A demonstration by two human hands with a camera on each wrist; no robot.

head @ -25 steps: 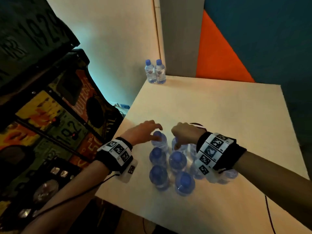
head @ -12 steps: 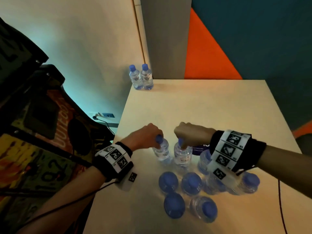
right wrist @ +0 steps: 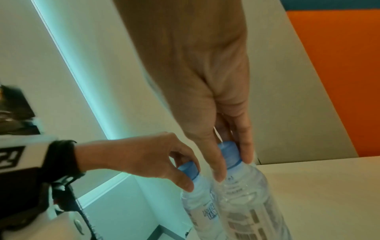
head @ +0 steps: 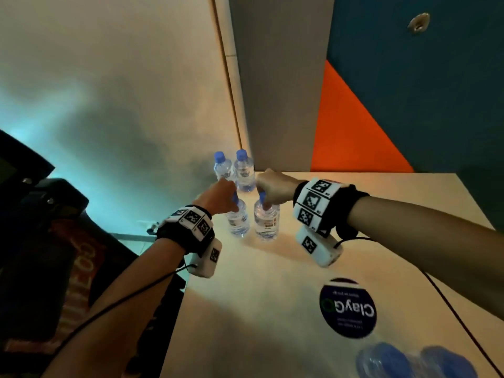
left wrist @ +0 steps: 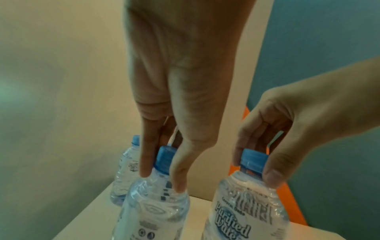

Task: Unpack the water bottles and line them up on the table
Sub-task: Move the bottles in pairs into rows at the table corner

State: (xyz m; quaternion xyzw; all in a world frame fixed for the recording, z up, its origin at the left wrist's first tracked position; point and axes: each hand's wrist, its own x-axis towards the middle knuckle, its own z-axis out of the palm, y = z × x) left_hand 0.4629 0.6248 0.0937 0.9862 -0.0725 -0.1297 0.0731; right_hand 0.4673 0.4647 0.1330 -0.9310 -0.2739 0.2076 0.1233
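Note:
My left hand [head: 222, 199] pinches the blue cap of a clear water bottle [head: 238, 220], fingertips on its neck [left wrist: 162, 180]. Beside it, my right hand [head: 268, 190] grips the cap of a second bottle [head: 266, 223] the same way [right wrist: 232, 167]. Both bottles hang upright and close together, their bases at or just above the white table [head: 272, 309]; I cannot tell whether they touch it. Two more bottles [head: 234, 170] stand side by side at the far left corner, just beyond my hands. Blurred blue caps of the remaining bottles [head: 409, 361] show at the near right edge.
A round dark ClayGo sticker [head: 347, 308] lies on the table between me and the held bottles. A dark decorated cabinet [head: 41, 255] stands left of the table's left edge. Walls close the far side. Cables trail from both wrist cameras.
Both hands closed on the caps of two bottles in the pack, lifted them out and carried them away to the far left corner. The pack has slid to the view's bottom edge.

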